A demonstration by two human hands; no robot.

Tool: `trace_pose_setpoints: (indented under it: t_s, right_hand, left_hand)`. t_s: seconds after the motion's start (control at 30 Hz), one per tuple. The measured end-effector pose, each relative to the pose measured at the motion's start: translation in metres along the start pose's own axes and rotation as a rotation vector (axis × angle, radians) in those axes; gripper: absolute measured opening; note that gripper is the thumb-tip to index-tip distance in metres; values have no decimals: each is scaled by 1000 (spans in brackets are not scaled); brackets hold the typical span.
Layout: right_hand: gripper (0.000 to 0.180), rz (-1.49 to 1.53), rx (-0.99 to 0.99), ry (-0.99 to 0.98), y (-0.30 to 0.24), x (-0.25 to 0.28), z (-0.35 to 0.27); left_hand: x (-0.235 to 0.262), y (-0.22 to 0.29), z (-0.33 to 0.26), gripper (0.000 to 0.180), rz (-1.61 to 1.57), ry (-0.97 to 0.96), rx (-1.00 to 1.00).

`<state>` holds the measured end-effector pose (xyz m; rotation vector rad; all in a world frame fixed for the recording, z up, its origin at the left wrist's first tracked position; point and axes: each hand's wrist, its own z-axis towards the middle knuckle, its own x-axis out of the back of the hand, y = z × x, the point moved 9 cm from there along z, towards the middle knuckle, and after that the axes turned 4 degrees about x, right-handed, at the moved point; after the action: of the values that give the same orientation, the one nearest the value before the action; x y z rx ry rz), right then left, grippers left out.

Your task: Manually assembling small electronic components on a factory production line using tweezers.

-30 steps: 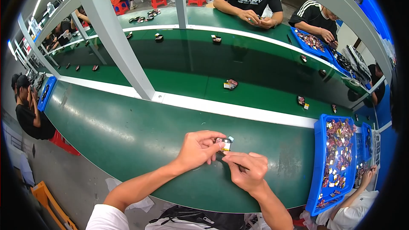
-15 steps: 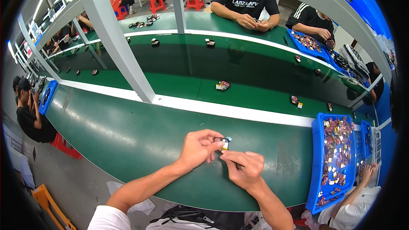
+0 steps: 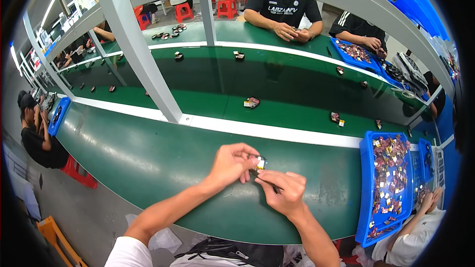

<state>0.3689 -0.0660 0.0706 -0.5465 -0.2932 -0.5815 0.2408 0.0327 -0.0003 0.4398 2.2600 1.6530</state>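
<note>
My left hand (image 3: 229,164) is closed around a small dark component (image 3: 260,162) with a white and yellow label, pinched between thumb and fingers above the green bench. Close beside it, my right hand (image 3: 284,190) is closed on a thin black piece (image 3: 268,183). One end of that piece comes up to the component's lower edge. Whether it is a tool or a lead of the component I cannot tell, as the fingers cover most of it.
To the right stands a blue tray (image 3: 366,188) full of small reddish components. Past a white rail (image 3: 257,129), a green conveyor belt (image 3: 208,100) carries scattered components, one a labelled cluster (image 3: 251,102). A grey post (image 3: 141,54) rises at left. Other people work across the belt and at both sides.
The components on the belt have shifted left. My left hand has risen slightly with the component, and more of the black piece shows in my right fingers.
</note>
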Motion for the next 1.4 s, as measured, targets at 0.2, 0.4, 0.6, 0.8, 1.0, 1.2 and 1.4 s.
trace_pose_setpoints:
  t_s: [0.2, 0.4, 0.6, 0.8, 1.0, 1.2, 1.4]
  right_hand:
    - [19, 11, -103, 170, 12, 22, 2]
    - [17, -19, -123, 145, 9, 17, 0]
    - [19, -39, -84, 115, 7, 17, -1]
    - [18, -12, -73, 158, 7, 13, -2]
    - [21, -65, -110, 94, 3, 11, -1]
    - [20, -49, -112, 106, 2, 13, -2]
    - [14, 191, -410, 142, 21, 6, -11]
  left_hand:
    - [101, 53, 73, 17, 351, 409, -299]
    - [166, 81, 108, 19, 977, 745, -301]
    - [67, 112, 127, 23, 1315, 340, -732]
    - [46, 90, 154, 23, 1384, 179, -627]
    - [62, 95, 140, 18, 1333, 267, -633]
    - [95, 99, 120, 15, 1162, 314, -403]
    - [92, 84, 53, 8, 845, 258, -521]
